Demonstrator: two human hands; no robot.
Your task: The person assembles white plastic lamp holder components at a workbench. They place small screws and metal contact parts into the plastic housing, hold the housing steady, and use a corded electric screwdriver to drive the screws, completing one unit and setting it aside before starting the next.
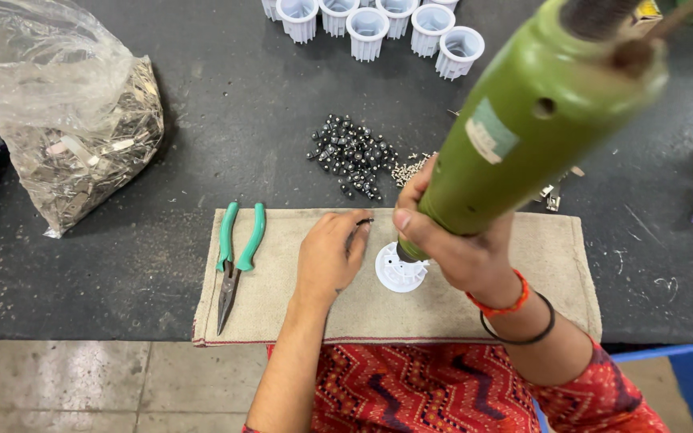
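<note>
While your right hand [463,248] grips the green electric screwdriver [515,136] down on the white plastic housing [399,273] atop the cloth [555,256], your left hand [326,256] pinches a small dark part beside it; finished-looking housings [366,32] line the bench [242,104], many screws [350,156] remain.

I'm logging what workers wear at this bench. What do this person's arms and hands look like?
Both forearms are bare, with no gloves or sleeves in view. The right wrist carries an orange band and a thin black bangle. The left hand wears nothing visible.
</note>
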